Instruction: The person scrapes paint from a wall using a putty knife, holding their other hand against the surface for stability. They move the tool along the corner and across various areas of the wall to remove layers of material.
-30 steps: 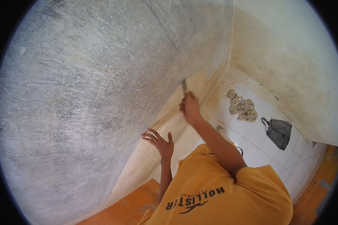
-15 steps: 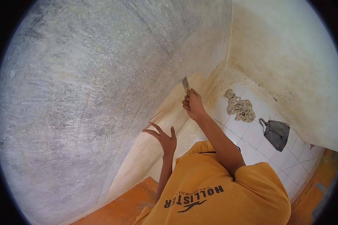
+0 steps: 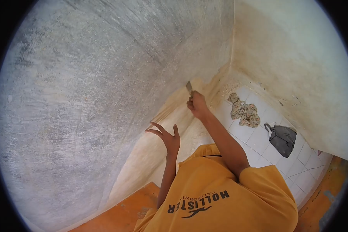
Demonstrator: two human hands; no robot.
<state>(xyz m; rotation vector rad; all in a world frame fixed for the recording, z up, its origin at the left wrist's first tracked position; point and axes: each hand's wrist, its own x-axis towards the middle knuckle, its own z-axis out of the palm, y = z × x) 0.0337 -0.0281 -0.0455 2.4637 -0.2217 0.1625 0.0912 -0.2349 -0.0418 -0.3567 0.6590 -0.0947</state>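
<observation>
My right hand [image 3: 197, 104] is wrapped around the handle of a putty knife [image 3: 189, 86]. Its flat metal blade points up and overlaps the edge where the grey layer meets the cream part of the wall. The grey, scratched wall [image 3: 92, 96] fills the left half of the head view. Lower down and to the left, my left hand [image 3: 170, 140] is open, fingers spread, with its fingertips right at the border between grey and cream. The cream, bare-looking strip [image 3: 143, 154] runs along the lower wall beneath both hands.
A crumpled patterned cloth [image 3: 245, 113] lies on the white tiled floor [image 3: 255, 141] to the right. Near it is a dark grey bag [image 3: 282, 140] with a handle. A stained cream wall [image 3: 274, 58] meets the grey one at a corner. Orange surfaces [image 3: 120, 212] show at the bottom.
The view has shifted slightly, so the wall corner and floor things appear a little further left. My right hand keeps hold of the putty knife; my left hand stays spread at the wall.
</observation>
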